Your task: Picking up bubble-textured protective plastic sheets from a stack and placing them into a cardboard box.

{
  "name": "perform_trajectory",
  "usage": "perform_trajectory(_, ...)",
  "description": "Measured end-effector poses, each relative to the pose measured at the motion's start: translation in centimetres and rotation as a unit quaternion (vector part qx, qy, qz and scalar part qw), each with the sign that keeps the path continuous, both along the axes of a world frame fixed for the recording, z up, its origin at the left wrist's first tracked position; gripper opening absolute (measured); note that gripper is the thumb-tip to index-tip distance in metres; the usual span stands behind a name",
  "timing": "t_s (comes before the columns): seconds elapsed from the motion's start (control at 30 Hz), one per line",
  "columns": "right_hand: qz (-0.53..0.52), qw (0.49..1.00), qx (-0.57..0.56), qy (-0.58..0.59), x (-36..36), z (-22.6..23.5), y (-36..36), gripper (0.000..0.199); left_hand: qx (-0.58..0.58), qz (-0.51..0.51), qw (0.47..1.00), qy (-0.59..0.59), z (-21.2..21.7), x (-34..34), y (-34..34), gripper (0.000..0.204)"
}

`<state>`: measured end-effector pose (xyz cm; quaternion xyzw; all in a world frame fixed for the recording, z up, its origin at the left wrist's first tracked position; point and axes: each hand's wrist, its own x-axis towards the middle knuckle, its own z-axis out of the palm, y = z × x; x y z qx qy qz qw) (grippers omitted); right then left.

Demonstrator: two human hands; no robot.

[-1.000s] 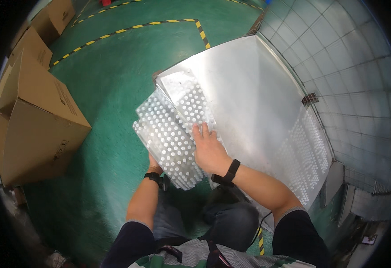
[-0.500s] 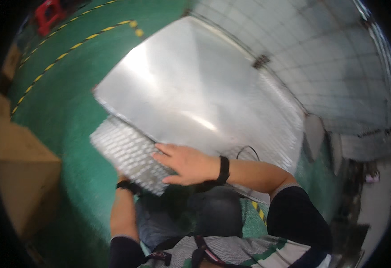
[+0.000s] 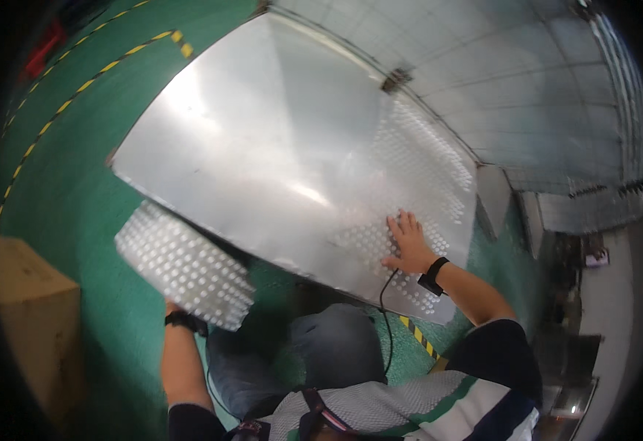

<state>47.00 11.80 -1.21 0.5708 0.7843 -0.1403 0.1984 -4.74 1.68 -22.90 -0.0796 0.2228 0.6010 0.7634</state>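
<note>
My left hand [image 3: 171, 307], mostly hidden beneath it, holds a sheet or tray [image 3: 185, 264] covered with rows of small round whitish pieces. The sheet is tilted off the near left edge of the metal-topped table [image 3: 226, 162]. My right hand [image 3: 412, 250] lies palm down with fingers spread over a patch of similar small round pieces [image 3: 365, 239] on the table's right part. A larger patch of these pieces [image 3: 424, 151] covers the table further back. Whether they are loose or fixed, I cannot tell.
A thin black cable [image 3: 382, 312] runs from beside my right hand over the table edge. Brown cardboard boxes [image 3: 31, 283] stand at the left. A gridded translucent panel [image 3: 512, 81] rises behind the table. Yellow-black tape [image 3: 64, 110] marks the green floor.
My right hand has left the pieces on the held sheet and moved right onto the table. My left hand still supports the sheet.
</note>
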Motion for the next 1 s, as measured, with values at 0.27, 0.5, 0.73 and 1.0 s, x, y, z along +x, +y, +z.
perform_trajectory(0.27, 0.096, 0.985, 0.097, 0.109, -23.4, 0.5, 9.2, 0.095, -0.019, 0.096, 0.991, 0.091, 1.4, 1.6, 2.7, 0.066)
perform_trajectory(0.5, 0.165, 0.956, 0.183, 0.162, -31.8, 1.3, 8.2, 0.096, 0.001, 0.134, 0.986, 0.094, 1.4, 0.4, 1.7, 0.066)
perform_trajectory(0.73, 0.269, 0.96, 0.055, 0.048, -31.4, 1.9, 1.5, 0.081, -0.049, 0.175, 0.97, 0.16, 1.2, 1.9, 2.7, 0.065)
perform_trajectory(1.0, 0.327, 0.916, -0.043, 0.229, -35.1, 4.5, -1.2, 0.077, -0.025, 0.2, 0.974, 0.101, 3.0, 2.2, 2.0, 0.064)
